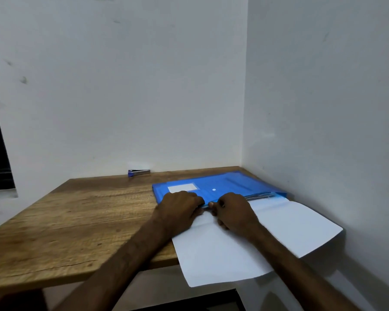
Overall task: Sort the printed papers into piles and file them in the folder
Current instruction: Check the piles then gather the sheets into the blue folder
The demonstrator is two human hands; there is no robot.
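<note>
Our left hand (180, 207) and right hand (231, 209) sit knuckles up, side by side and nearly touching. Both have their fingers curled in, pinching at the near edge of the blue folder (229, 184). Whether the fingers catch paper along with that edge, we cannot tell.

Under our palms lie the white papers (245, 248). Their far end is tucked into the folder's mouth right at our fingertips. Their near end runs back toward us and hangs off the front edge of the tabletop (76, 221). The right corner of the sheets lifts a little beside the wall (323, 108).

The folder lies flat in the far right corner of the tabletop, just beyond our hands. There's a white label (182, 187) on its cover, but we can't read anything on it, and a small white button (214, 189) sits beside it. Well back, a blue and silver stapler (139, 172) lies against the wall.
</note>
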